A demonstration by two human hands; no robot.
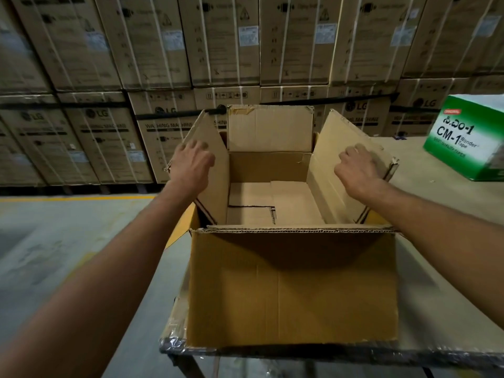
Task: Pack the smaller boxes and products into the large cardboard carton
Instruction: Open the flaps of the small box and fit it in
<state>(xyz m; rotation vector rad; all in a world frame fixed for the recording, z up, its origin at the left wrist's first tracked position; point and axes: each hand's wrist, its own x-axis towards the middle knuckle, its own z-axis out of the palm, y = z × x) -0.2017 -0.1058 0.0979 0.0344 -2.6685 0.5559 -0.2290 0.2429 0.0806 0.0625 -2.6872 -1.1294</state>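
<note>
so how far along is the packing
Barely begun. Done: the carton stands on the table with its flaps up. In hand: the left hand is on the left flap, the right hand on the right flap, seemingly spreading them. Left: everything; the inside shows only bare bottom, and the green box sits outside.

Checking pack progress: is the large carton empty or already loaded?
Empty as far as visible: carton top flaps stand open, only bare bottom flaps show inside.

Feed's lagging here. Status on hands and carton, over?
Left grip rests spread on left flap; right grip on right flap, blurred, closure unclear. Large carton open on table, only bottom flaps showing inside. Green tape box far right, clear of it.
</note>
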